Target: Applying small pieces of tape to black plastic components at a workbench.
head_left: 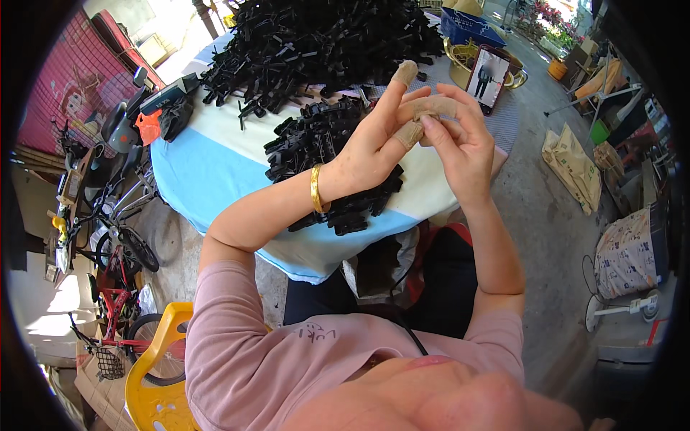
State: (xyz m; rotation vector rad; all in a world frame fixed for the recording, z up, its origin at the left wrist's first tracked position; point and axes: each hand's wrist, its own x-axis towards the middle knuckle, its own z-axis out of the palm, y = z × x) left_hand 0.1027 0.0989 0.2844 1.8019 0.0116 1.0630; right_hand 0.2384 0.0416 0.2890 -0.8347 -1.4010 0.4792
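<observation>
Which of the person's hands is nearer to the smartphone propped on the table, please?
The right. The right hand is just below the smartphone, slightly to its left. The left hand is farther left, over the small stack of black plastic parts.

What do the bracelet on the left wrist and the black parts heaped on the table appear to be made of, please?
The bracelet looks like polished gold-coloured metal, since it glints in the light. The black parts look like moulded plastic with a dull sheen, though that is not certain.
</observation>
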